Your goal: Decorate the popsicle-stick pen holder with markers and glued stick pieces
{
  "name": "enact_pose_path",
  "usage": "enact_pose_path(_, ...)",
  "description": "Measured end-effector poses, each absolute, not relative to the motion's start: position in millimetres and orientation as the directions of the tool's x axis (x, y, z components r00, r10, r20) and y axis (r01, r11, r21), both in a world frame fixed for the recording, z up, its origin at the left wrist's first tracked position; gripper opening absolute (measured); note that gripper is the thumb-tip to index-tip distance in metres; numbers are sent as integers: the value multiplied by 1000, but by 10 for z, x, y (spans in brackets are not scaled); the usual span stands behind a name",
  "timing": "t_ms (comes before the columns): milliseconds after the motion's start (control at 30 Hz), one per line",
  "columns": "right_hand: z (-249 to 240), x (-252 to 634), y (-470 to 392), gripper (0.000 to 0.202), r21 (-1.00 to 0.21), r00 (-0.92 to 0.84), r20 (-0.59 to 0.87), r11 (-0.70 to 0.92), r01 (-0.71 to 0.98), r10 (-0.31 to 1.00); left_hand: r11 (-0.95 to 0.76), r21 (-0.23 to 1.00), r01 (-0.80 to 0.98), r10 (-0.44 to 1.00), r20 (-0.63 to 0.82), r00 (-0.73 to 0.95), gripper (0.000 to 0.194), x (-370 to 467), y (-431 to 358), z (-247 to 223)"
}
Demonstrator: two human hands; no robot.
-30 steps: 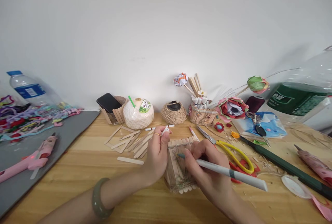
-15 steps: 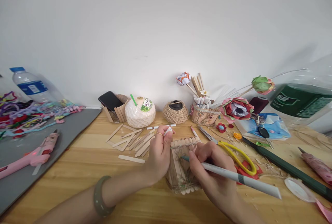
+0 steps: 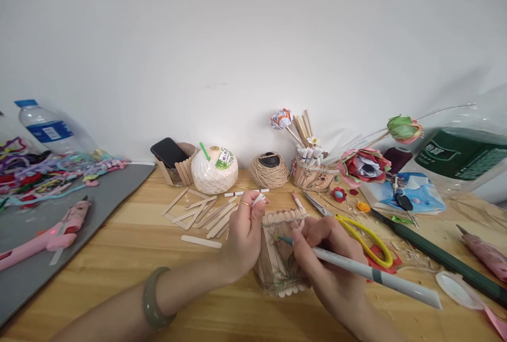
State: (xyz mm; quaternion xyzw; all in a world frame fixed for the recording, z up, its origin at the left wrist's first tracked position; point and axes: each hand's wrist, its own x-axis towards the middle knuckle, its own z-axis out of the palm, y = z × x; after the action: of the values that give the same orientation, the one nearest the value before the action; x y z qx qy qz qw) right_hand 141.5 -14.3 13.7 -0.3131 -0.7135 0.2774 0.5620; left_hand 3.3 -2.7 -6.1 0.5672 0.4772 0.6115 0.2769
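Note:
A basket-like piece made of craft sticks (image 3: 273, 263), with twine along its edges and drawn lines on its face, sits in front of me. My right hand (image 3: 330, 257) grips a white marker (image 3: 380, 277), its teal tip at the drawing on the sticks. At the piece's left side, my left hand (image 3: 246, 234) is closed, with a small white thing (image 3: 258, 199), perhaps a cap, between thumb and fingers. Part of the piece's right side is hidden behind my right hand.
Loose craft sticks (image 3: 202, 241) lie to the left. Behind stand a coconut (image 3: 214, 173), a twine ball (image 3: 269, 173) and a marker holder (image 3: 312, 177). Yellow-handled scissors (image 3: 372, 249) and a green stick (image 3: 439, 252) lie right; a pink glue gun (image 3: 47, 244) lies far left.
My right hand and the marker have shifted slightly to the right, the marker's back end also a little lower. My left hand has barely moved.

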Motion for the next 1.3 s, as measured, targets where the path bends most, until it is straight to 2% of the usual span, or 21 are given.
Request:
enact_pose_path(167,145,1413,-144,30,-717,-180,645,669,194,743,-386,901,200,884,423,-198,28,29,-26,-70)
enact_pose_path(367,123,1418,-151,30,-756,-164,615,635,156,772,-395,899,188,881,429,-199,25,33,-27,-71)
enact_pose_path(1000,136,1408,-146,30,-731,-162,648,667,146,745,-398,895,202,874,437,-211,24,34,-36,-46)
enact_pose_path(1200,200,1370,-155,30,-658,-161,709,726,199,687,-396,893,214,876,437,-204,25,28,-37,-36)
enact_pose_path(1300,199,1373,-154,30,-665,-158,704,721,195,692,-401,891,213,874,442,-204,24,27,-38,-32)
